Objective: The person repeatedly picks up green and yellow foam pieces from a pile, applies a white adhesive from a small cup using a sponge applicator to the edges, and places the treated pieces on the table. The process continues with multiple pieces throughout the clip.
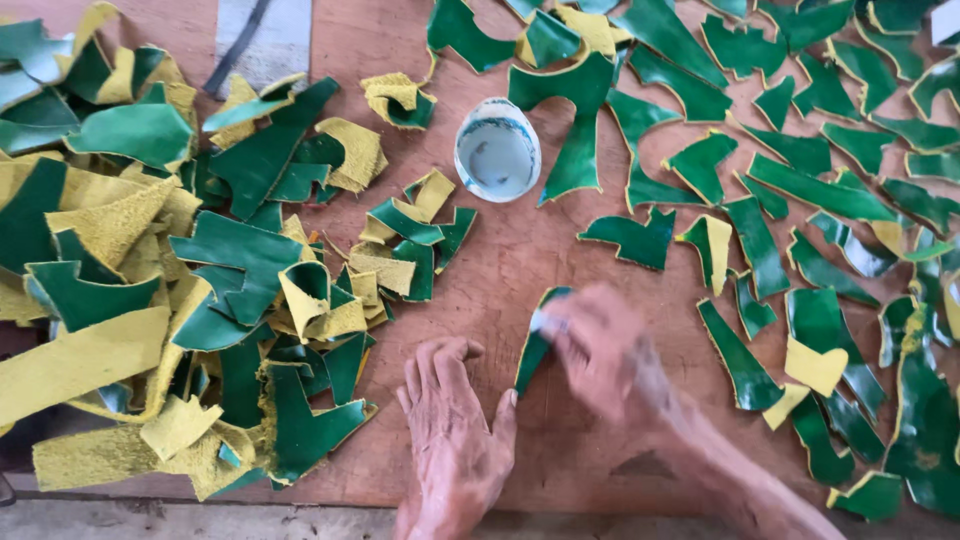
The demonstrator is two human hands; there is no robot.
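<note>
My left hand lies flat on the brown table, its fingers resting at the lower end of a narrow green leather scrap with a yellow underside. My right hand, blurred by motion, sits on the upper part of the same scrap, with something small and pale at its fingertips that I cannot make out. A small white bowl with a blue pattern stands upright beyond the hands, apart from them.
A loose heap of green and yellow leather offcuts covers the left side. Several green scraps lie spread singly, shiny side up, across the right. A grey strip lies at the back left. The table's near edge runs below.
</note>
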